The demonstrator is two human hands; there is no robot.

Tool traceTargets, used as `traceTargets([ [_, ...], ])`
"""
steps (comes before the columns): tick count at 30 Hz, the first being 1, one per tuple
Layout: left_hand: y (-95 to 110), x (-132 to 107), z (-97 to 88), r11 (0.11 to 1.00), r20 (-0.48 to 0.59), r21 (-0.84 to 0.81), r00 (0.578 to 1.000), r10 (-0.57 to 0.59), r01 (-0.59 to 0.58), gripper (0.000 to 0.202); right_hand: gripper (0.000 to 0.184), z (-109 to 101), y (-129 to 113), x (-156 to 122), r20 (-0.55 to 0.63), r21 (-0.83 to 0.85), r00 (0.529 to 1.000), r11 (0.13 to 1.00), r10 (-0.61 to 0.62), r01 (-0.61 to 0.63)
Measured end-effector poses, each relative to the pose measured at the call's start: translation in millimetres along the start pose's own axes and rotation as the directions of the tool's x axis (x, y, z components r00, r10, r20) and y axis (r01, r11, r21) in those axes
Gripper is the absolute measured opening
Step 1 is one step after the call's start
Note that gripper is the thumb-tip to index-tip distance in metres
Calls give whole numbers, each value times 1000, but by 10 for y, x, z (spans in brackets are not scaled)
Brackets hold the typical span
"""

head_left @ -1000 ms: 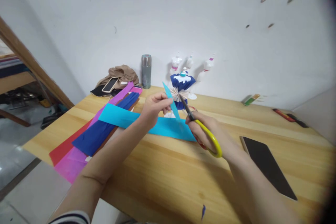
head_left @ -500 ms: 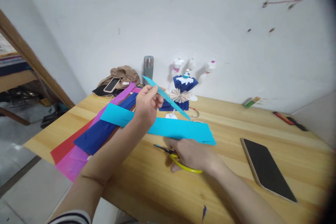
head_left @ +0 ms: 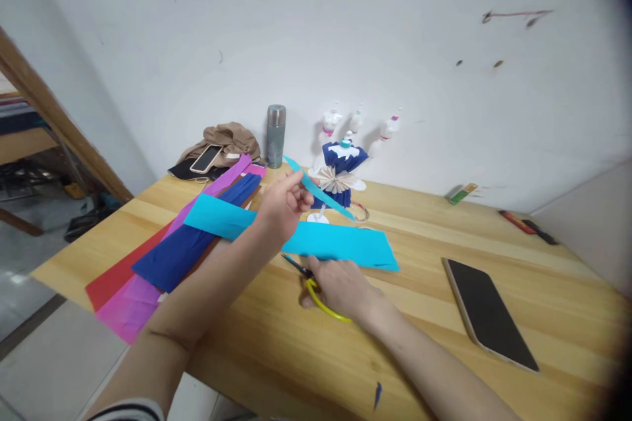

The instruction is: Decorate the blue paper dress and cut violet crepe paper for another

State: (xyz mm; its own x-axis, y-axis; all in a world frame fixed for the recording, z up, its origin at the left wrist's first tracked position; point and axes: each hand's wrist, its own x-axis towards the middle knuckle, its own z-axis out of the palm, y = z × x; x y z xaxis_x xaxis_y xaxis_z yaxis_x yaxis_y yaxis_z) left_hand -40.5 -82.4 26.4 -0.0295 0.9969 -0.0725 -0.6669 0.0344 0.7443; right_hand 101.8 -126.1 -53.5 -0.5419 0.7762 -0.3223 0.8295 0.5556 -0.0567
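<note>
My left hand [head_left: 285, 204] pinches a narrow blue paper strip [head_left: 320, 192], raised above the table and slanting down to the right. Beneath that forearm lies a wide blue paper sheet [head_left: 340, 242], running across the table. My right hand [head_left: 340, 286] is closed on yellow-handled scissors [head_left: 323, 302] just below the sheet's near edge. Their dark blades point up and left, and part of the handle is hidden by my fingers. Folded dark blue paper [head_left: 170, 260], with purple [head_left: 128, 306] and red paper [head_left: 113, 263], lies under the sheet's left end.
A large phone [head_left: 488, 312] lies at the right. Behind my hands stands a pleated paper figure [head_left: 340, 174], with white bottle-shaped figures [head_left: 388, 128] near the wall. A thermos [head_left: 276, 138], brown cloth [head_left: 232, 138] and smaller phone [head_left: 206, 158] sit at the back left.
My left hand and the strip have moved slightly right and down. My right hand, with the scissors, has shifted left toward it. The view has also shifted slightly.
</note>
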Motion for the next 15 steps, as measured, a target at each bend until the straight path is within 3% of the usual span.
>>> traceTargets([
  [6, -80, 16, -26, 998, 44, 50, 999, -26, 24, 23, 44, 1, 43, -1, -4, -12, 1000, 1000, -24, 24],
  [15, -108, -10, -2, 993, 15, 98, 998, -68, 66, 23, 40, 67, 46, 44, -63, -44, 997, 998, -47, 44],
])
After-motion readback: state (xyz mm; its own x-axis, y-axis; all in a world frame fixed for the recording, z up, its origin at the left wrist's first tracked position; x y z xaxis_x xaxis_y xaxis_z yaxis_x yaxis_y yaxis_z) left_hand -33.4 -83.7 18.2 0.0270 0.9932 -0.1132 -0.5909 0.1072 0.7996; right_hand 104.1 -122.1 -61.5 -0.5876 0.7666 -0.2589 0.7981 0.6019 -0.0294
